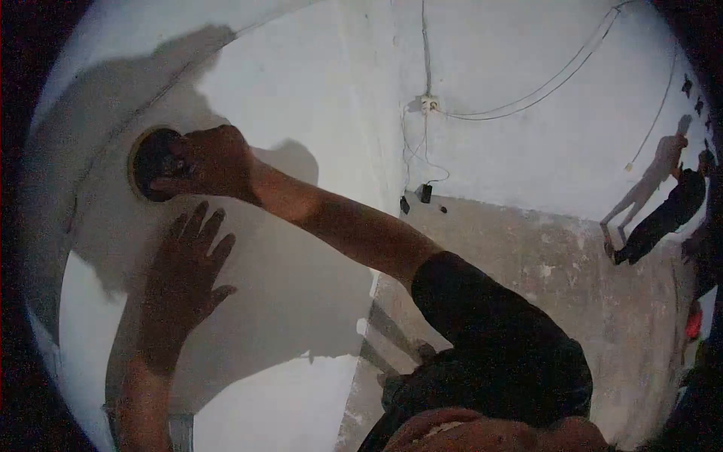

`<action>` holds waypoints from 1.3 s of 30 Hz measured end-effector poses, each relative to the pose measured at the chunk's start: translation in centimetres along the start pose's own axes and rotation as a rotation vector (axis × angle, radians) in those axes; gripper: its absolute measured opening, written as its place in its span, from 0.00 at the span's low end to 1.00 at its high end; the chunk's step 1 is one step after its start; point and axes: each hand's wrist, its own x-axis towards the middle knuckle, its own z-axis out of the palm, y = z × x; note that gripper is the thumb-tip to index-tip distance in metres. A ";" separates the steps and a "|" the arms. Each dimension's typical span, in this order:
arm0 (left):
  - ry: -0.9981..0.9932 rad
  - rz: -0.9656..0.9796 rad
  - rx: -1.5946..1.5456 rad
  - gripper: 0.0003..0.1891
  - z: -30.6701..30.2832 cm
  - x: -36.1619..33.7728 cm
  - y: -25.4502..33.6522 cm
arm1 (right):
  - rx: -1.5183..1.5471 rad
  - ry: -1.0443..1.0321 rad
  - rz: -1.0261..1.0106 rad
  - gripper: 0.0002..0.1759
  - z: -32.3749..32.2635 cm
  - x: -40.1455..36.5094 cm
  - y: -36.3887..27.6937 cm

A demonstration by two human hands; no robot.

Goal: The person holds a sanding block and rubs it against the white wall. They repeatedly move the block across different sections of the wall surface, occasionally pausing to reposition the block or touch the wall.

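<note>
My right hand [215, 160] reaches across to the white wall [286, 248], its fingers closed around the middle of a round dark disc with a tan rim [144, 167]. The disc's face lies against the wall; its exact kind is hard to make out in the shadow. Just below it, my left hand [184, 275] is laid flat on the wall with fingers spread, holding nothing. A dark sleeve [482, 301] covers my right upper arm. Broad shadows of my arm and body fall over the wall around both hands.
A socket [429, 104] with hanging cables is on the adjoining wall. Below it, a black adapter [426, 193] rests near the worn floor [527, 279]. Another person in dark clothes [674, 207] stands at the far right. A red item [694, 320] shows at the right edge.
</note>
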 end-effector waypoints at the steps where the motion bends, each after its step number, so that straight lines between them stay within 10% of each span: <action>1: 0.002 -0.001 -0.005 0.38 0.0 -0.1 0.0 | 0.002 -0.411 0.229 0.29 -2.1 1.0 -0.2; 5: 0.047 -0.002 -0.001 0.38 -0.6 -1.3 -0.2 | 0.091 0.258 -0.033 0.23 6.8 -2.2 5.8; 7: 0.113 0.062 -0.028 0.38 -0.2 -0.5 -0.1 | 0.044 -0.265 0.126 0.16 -1.2 -0.3 0.7; 13: 0.079 -0.021 0.008 0.37 0.9 -1.6 0.2 | 0.192 0.217 0.352 0.19 4.3 -4.3 4.7; 16: 0.222 0.070 0.045 0.36 1.0 -1.9 0.2 | 0.122 -0.177 0.233 0.21 7.9 -6.8 7.0; 18: 0.186 0.055 0.053 0.35 0.6 -1.2 0.5 | 0.195 0.144 0.207 0.25 2.7 -6.0 7.1; 20: 0.090 0.006 0.026 0.35 0.3 0.2 0.2 | 0.189 -0.020 0.583 0.27 -0.1 -4.8 7.0; 22: -0.008 -0.054 0.002 0.35 0.0 0.6 -0.5 | 0.433 0.074 0.541 0.30 3.0 -7.2 8.5; 24: 0.078 0.029 0.002 0.35 0.3 0.8 -1.2 | 0.028 -0.035 0.100 0.30 2.3 -8.4 9.0; 27: 0.102 0.020 0.062 0.35 0.6 1.4 -1.3 | 0.278 -0.136 0.949 0.26 -1.2 -7.6 9.5; 28: 0.085 0.006 0.069 0.35 0.3 1.5 -1.3 | 0.302 -0.140 0.948 0.26 -0.5 -9.0 9.1; 30: 0.109 0.032 0.047 0.35 -0.7 1.8 -1.0 | 0.049 -0.006 0.275 0.28 1.1 -12.3 8.1; 33: 0.112 0.047 0.049 0.34 -1.1 2.6 -1.3 | -0.034 -0.120 0.206 0.29 1.2 -14.6 8.4; 36: 0.079 0.011 0.062 0.34 -1.6 2.9 -0.6 | 0.326 0.145 0.856 0.28 0.4 -13.5 7.5; 39: 0.078 0.009 0.070 0.34 -1.1 3.0 -0.6 | 0.082 -0.148 0.290 0.29 0.8 -16.6 6.0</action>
